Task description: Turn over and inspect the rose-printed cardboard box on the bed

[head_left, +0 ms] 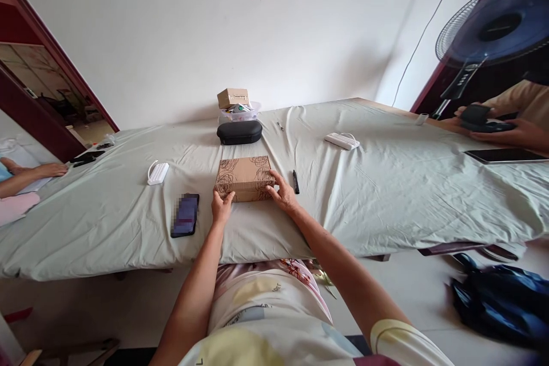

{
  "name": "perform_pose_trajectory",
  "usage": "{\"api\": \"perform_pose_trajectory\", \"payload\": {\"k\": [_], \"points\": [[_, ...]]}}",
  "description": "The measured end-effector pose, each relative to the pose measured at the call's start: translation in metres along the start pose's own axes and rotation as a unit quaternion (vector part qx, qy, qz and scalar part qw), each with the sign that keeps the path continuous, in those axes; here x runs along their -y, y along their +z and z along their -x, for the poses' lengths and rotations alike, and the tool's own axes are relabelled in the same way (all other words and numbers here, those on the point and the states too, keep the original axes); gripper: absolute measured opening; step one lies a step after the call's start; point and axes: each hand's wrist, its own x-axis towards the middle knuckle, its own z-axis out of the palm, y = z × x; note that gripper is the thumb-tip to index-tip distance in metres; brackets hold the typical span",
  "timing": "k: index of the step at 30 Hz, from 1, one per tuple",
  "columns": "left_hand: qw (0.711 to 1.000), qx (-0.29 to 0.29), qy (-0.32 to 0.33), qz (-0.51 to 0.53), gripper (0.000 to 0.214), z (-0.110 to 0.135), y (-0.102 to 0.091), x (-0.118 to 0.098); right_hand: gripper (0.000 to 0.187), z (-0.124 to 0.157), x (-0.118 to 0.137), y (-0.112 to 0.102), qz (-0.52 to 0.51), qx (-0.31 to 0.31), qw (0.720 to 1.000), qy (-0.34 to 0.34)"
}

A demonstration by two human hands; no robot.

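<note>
A brown cardboard box (pixel 243 170) with black scribbled rose-like drawings lies on the cloth-covered table in front of me, its lid closed. My left hand (pixel 222 206) grips its near left corner, thumb on the front face. At the right end, my right hand (pixel 281 191) holds the box's side, with fingers at the edge and thumb on the front. Just right of that hand lies a black marker (pixel 295 182). A phone (pixel 185 215) with a partly blurred screen rests left of my left hand. Behind the box is a black zip case (pixel 239 132).
White power banks with loops lie at left (pixel 158 172) and right (pixel 342 140). A smaller carton (pixel 233 97) sits on a plastic basket (pixel 246 112) by the wall. Another person's hands (pixel 489 123) hold a dark object at right; a person's hand (pixel 54 170) rests at left. A fan (pixel 500 26) stands right.
</note>
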Motion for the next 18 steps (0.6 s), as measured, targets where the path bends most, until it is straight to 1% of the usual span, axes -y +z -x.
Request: {"api": "perform_pose_trajectory", "payload": {"k": [2, 6, 9, 11, 13, 15, 16, 18], "points": [[1.000, -0.005, 0.008, 0.021, 0.053, -0.001, 0.001, 0.004, 0.059, 0.001, 0.001, -0.002, 0.006, -0.003, 1.000, -0.005], [0.994, -0.011, 0.029, 0.106, 0.061, -0.003, 0.005, 0.011, 0.054, 0.002, 0.004, -0.004, 0.014, -0.021, 1.000, 0.001], [0.988, -0.007, 0.047, 0.148, 0.061, -0.005, 0.007, 0.013, 0.053, 0.002, 0.008, -0.003, 0.004, -0.028, 1.000, 0.012], [0.982, -0.011, 0.056, 0.179, 0.067, -0.007, 0.008, 0.014, 0.053, 0.002, 0.009, -0.002, -0.013, -0.036, 0.999, 0.023], [0.974, -0.031, 0.047, 0.219, 0.081, -0.009, 0.008, 0.014, 0.054, 0.002, 0.011, -0.001, -0.036, -0.045, 0.998, 0.036], [0.966, -0.049, 0.017, 0.253, 0.095, -0.010, 0.007, 0.014, 0.054, 0.002, 0.012, -0.001, -0.066, -0.052, 0.995, 0.051], [0.963, -0.045, 0.000, 0.265, 0.098, -0.010, 0.007, 0.014, 0.055, 0.002, 0.012, -0.001, -0.084, -0.054, 0.993, 0.061], [0.960, -0.009, -0.025, 0.279, 0.091, -0.008, 0.007, 0.011, 0.057, 0.002, 0.014, 0.001, -0.131, -0.050, 0.987, 0.081]]}}
